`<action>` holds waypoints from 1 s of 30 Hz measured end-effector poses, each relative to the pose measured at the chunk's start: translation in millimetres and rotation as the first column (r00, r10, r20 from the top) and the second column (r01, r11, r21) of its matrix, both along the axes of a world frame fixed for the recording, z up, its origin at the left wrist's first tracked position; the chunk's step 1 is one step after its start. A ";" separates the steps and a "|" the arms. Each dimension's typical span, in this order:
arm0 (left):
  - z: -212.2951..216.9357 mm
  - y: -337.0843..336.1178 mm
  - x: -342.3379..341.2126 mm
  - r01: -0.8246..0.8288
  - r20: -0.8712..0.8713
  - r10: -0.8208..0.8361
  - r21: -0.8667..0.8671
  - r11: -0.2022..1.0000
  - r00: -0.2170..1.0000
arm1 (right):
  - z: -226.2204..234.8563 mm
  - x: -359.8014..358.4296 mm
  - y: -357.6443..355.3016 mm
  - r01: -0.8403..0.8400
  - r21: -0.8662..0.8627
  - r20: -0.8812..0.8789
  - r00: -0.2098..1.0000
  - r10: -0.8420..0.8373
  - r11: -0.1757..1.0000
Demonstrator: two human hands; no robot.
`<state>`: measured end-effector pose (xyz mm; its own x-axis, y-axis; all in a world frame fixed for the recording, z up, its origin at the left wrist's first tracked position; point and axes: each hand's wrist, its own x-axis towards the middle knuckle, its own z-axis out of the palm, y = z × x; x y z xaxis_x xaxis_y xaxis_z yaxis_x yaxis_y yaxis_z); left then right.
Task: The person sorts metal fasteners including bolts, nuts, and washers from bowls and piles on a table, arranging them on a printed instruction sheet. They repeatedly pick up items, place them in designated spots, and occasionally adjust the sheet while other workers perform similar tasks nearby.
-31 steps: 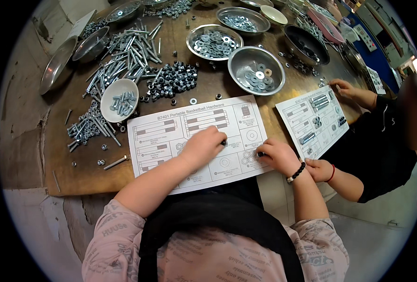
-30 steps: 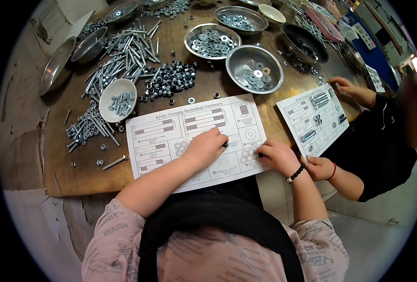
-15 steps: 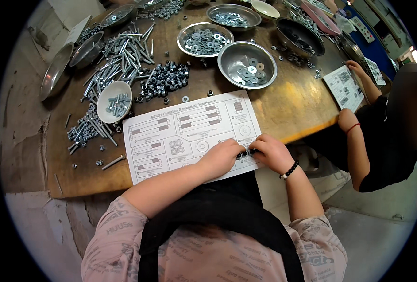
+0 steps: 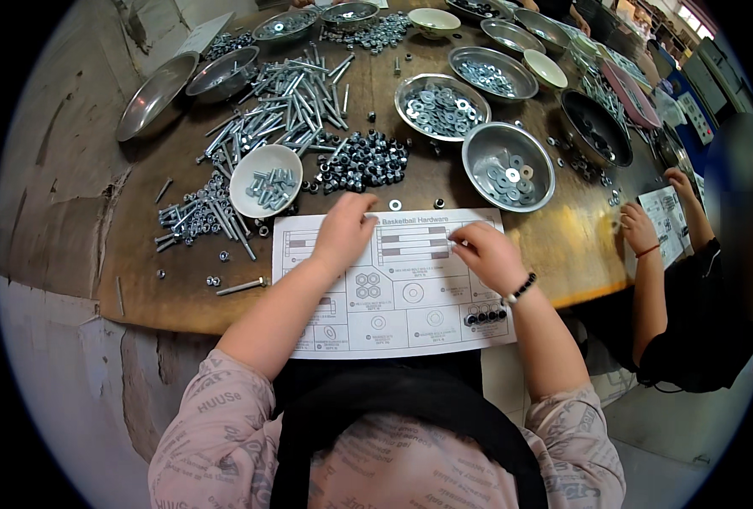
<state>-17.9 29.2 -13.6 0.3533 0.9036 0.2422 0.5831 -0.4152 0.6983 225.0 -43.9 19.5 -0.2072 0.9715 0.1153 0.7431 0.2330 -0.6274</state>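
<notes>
A printed hardware sheet [image 4: 393, 293] with outline drawings of bolts, nuts and washers lies in front of me. Several dark lock nuts [image 4: 487, 316] stand in a row on its lower right part. My left hand [image 4: 347, 231] is over the sheet's top left edge, just short of a pile of lock nuts [image 4: 364, 161]; its fingers are curved and apart, with nothing visible in them. Above the sheet's upper right, my right hand [image 4: 488, 257] has its fingertips pinched together. Whatever they may hold is too small to make out.
A white bowl of short bolts [image 4: 266, 180] stands left of the nut pile, with long bolts [image 4: 300, 97] heaped behind. Steel bowls of washers [image 4: 509, 165] sit at the right. Another person's hand [image 4: 639, 227] is over a second sheet [image 4: 666, 222] at the far right.
Both hands have left the lock nuts at the sheet's lower right, where these now stand in a row. My left hand has moved up and left toward the nut pile, my right hand farther up the sheet.
</notes>
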 end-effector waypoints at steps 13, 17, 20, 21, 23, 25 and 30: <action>-19.9 48.1 -10.9 -0.108 -0.377 0.135 0.091 0.990 0.916 | -56.2 -66.4 134.1 0.193 0.064 0.188 0.961 -0.202 0.979; -20.1 51.9 -18.3 -0.124 -0.453 0.149 0.084 0.989 0.879 | -52.6 -75.7 137.5 0.178 0.028 0.269 0.947 -0.178 0.984; -15.6 52.5 -15.8 -0.109 -0.536 0.127 0.066 0.992 0.834 | -56.3 -73.8 137.5 0.063 0.090 0.323 0.942 -0.089 0.994; -10.6 51.7 -13.6 -0.110 -0.553 0.120 0.051 0.993 0.824 | -57.3 -73.0 137.8 0.025 0.109 0.349 0.935 -0.061 0.994; -2.9 50.6 -9.6 -0.113 -0.585 0.104 0.021 0.993 0.804 | -57.1 -70.8 137.2 0.012 0.078 0.402 0.915 -0.042 0.997; -6.4 51.8 -13.5 -0.092 -0.568 0.099 0.040 0.995 0.817 | -47.3 -70.5 133.7 -0.009 0.052 0.426 0.905 -0.014 0.999; -14.9 54.6 -28.2 0.048 -0.458 -0.031 0.025 0.999 0.888 | -49.5 -56.9 128.0 -0.020 -0.007 0.389 0.921 0.021 1.000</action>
